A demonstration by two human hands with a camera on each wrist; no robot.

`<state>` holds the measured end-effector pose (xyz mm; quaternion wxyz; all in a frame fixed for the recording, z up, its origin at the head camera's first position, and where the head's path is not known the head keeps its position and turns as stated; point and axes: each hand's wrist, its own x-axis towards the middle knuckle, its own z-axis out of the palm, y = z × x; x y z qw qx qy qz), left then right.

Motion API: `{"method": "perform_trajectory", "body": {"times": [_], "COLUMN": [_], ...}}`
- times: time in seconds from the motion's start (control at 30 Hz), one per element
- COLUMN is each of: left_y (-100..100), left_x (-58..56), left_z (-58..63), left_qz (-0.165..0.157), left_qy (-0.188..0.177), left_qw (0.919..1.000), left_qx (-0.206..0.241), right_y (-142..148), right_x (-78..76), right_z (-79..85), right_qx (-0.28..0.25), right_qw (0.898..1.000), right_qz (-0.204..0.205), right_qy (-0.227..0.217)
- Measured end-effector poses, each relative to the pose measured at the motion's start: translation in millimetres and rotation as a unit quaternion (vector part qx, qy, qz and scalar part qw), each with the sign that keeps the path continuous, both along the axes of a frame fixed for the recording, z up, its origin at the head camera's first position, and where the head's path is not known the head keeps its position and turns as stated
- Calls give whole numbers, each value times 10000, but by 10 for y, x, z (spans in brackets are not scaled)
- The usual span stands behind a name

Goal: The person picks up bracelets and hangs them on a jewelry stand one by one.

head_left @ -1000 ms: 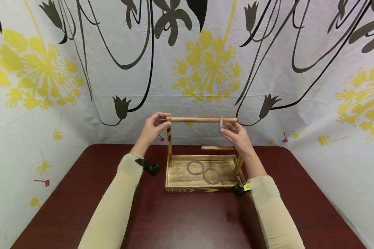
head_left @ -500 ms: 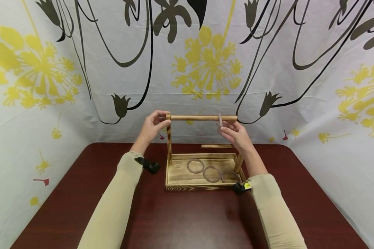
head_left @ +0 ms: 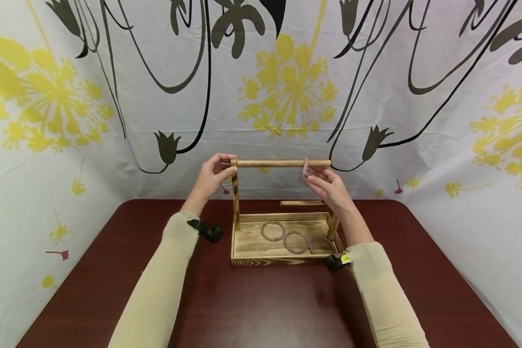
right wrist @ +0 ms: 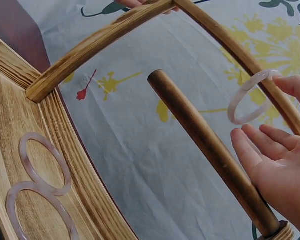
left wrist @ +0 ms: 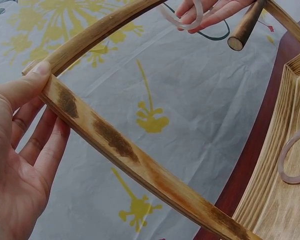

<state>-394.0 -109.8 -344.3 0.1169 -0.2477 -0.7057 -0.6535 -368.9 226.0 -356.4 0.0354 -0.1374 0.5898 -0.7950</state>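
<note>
A wooden bracelet stand [head_left: 261,261] has a tray base, a left post [head_left: 236,193] and a long top rod [head_left: 269,164]. My left hand [head_left: 208,180] pinches the post's upper end, thumb over the corner joint and fingers behind. With my right hand [head_left: 330,191] I hold a pale pinkish bangle [right wrist: 235,106] near the rod's free end. The ring encircles the rod; my thumb is at its top and my fingertips lie under it. In the tray rest a bangle [head_left: 262,231], a second bangle [head_left: 284,241] and a third, partly covered by my right wrist camera.
A lower, shorter rod [head_left: 302,203] sticks out leftward from a short right post [head_left: 333,227], just under my right forearm. The stand is on a dark red table [head_left: 261,299]. A patterned cloth [head_left: 156,116] hangs behind it.
My right hand has slid the bangle slightly left along the top rod, and the ring has tilted. My left hand keeps its grip on the post.
</note>
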Motion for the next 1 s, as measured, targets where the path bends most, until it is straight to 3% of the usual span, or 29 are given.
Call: {"method": "perform_trajectory", "body": {"times": [1.0], "left_y": [8], "left_x": [10], "left_z": [9], "left_qz": [-1], "left_qy": [-108], "left_qw": [9999], "left_qx": [21], "right_y": [74], "right_x": [51], "right_z": [47], "right_qx": [482], "right_qw": [9988], "right_qz": [-45], "right_qy": [41]}}
